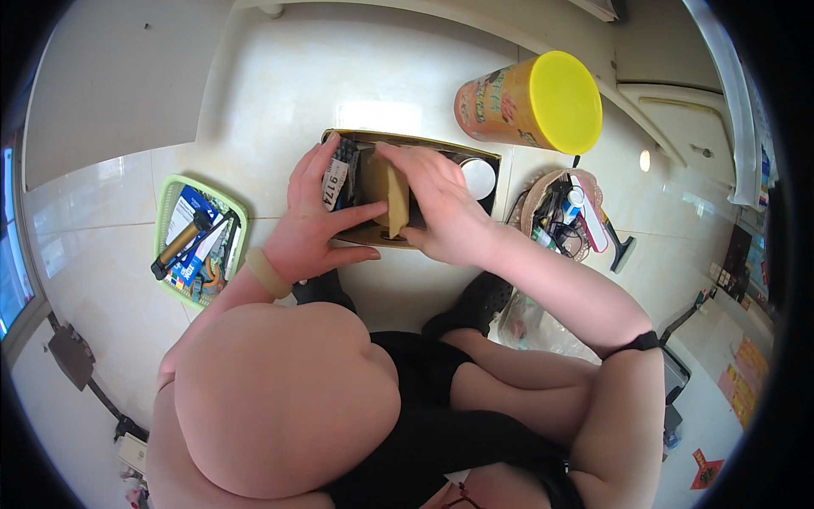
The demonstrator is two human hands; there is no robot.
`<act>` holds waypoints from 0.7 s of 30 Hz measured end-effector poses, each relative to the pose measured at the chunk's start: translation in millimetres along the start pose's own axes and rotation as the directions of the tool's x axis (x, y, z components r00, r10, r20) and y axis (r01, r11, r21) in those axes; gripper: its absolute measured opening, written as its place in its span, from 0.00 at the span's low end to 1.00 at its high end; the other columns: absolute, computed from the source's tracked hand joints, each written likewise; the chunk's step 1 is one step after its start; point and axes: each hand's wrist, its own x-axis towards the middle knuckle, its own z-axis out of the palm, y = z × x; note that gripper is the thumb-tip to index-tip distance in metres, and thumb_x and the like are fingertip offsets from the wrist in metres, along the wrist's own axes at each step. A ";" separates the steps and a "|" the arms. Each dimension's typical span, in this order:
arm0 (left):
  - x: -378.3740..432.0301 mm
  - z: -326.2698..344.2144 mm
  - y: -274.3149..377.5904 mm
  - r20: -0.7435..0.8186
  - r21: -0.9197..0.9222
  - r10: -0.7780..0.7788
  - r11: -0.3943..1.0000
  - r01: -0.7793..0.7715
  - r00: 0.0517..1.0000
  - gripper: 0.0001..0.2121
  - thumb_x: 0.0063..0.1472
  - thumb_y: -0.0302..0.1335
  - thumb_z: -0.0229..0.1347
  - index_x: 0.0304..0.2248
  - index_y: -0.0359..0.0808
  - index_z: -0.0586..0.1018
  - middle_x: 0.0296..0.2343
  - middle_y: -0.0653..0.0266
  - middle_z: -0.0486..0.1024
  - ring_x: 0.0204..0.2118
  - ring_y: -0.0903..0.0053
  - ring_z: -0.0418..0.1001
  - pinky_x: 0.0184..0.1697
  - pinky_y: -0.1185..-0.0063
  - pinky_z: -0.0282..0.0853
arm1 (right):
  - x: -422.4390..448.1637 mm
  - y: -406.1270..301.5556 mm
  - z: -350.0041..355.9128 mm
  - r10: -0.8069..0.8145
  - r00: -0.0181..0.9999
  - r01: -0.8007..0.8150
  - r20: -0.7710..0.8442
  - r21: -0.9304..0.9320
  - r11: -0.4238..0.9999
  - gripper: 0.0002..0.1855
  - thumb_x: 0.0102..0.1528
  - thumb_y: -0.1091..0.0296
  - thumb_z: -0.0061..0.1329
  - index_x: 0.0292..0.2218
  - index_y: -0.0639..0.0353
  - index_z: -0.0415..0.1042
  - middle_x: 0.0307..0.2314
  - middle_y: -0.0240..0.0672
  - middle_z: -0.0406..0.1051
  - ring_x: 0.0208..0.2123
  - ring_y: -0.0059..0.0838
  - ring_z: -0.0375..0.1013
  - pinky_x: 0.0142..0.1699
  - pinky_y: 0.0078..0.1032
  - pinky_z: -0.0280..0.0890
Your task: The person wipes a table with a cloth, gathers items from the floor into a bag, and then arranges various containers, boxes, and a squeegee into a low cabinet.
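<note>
An open cardboard box (416,135) stands on the floor in front of me. My right hand (445,200) grips a flat tan piece (397,200) standing on edge inside it, fingers at its far end and thumb at its near end. My left hand (311,213) is spread over the box's left end. Its index finger reaches to the tan piece, while other fingers lie by a dark package (343,168) with a printed white label. The left thumb sticks out over the near side of the box. A white round lid (477,178) shows at the right end, partly behind my right hand.
A plastic tub with a yellow lid (565,102) stands beyond the box. Left is a green basket (166,210) of packets and tools. Right are a pink basket (531,216) with bottles and cables, a squeegee (623,254) and a clear plastic bag (540,327).
</note>
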 end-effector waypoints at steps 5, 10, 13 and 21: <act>-11.4 9.3 -8.7 -0.194 -0.201 -0.277 0.950 0.238 0.941 0.20 0.48 0.23 0.63 0.44 0.43 0.81 0.52 0.54 0.59 0.54 0.60 0.60 0.54 0.69 0.61 | 1.1 13.8 -14.5 -0.153 0.986 0.155 0.061 -0.041 0.987 0.32 0.37 0.77 0.58 0.47 0.52 0.67 0.42 0.37 0.65 0.49 0.42 0.64 0.57 0.35 0.55; -14.5 -1.5 -11.6 -0.180 -0.363 -0.450 0.857 0.366 0.875 0.26 0.48 0.11 0.51 0.49 0.36 0.76 0.43 0.64 0.62 0.39 0.80 0.66 0.40 0.85 0.63 | 7.6 20.2 -20.1 -0.279 0.960 0.280 0.033 -0.039 0.959 0.17 0.37 0.81 0.51 0.33 0.56 0.69 0.36 0.36 0.66 0.44 0.41 0.66 0.56 0.36 0.58; -11.2 -1.2 -7.7 -0.186 -0.335 -0.425 0.875 0.350 0.886 0.28 0.48 0.10 0.50 0.51 0.37 0.75 0.42 0.65 0.63 0.37 0.84 0.66 0.35 0.88 0.62 | 14.4 11.0 -16.3 -0.301 0.952 0.306 0.059 -0.110 0.946 0.18 0.40 0.78 0.51 0.37 0.53 0.72 0.33 0.34 0.67 0.44 0.39 0.66 0.58 0.36 0.57; -4.9 -4.3 -2.7 -0.178 -0.320 -0.373 0.897 0.305 0.911 0.27 0.50 0.13 0.51 0.52 0.38 0.75 0.43 0.60 0.66 0.30 0.76 0.70 0.30 0.81 0.68 | 46.5 -9.3 3.1 -0.225 0.960 0.280 0.167 -0.562 0.779 0.20 0.47 0.69 0.52 0.44 0.43 0.76 0.29 0.28 0.69 0.41 0.32 0.67 0.59 0.32 0.55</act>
